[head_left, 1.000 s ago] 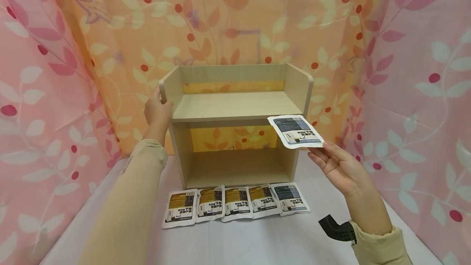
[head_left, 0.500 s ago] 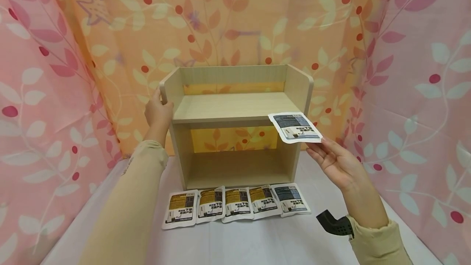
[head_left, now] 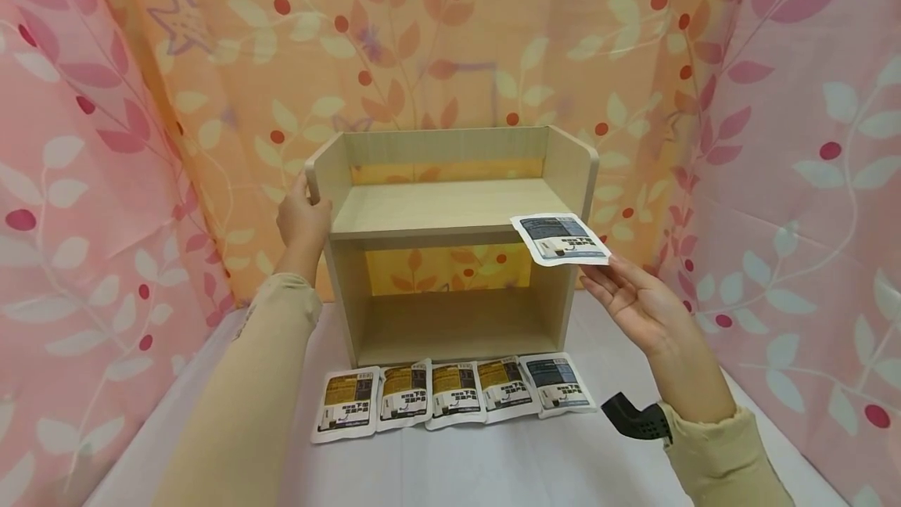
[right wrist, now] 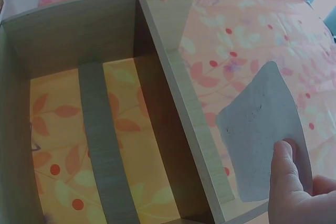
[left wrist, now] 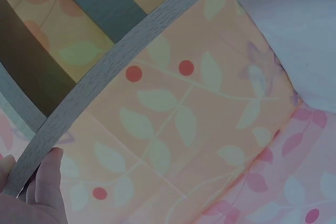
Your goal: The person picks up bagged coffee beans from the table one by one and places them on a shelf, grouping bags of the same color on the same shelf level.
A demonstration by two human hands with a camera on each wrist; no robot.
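Currently | hands: left (head_left: pixel 304 221) gripping wooden shelf unit (head_left: pixel 436 206) | right (head_left: pixel 646 311) pinching white-edged packet (head_left: pixel 561 239)

Soft, even light fills the head view; both wrist views look greyer.

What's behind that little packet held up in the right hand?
In the head view, the wooden shelf: its right side panel and middle board pass behind the packet. The board's front right corner is covered, so it cannot be seen.

Leafy curtains (head_left: pixel 450 45), white surface (head_left: pixel 450 472) below, probably cloth.
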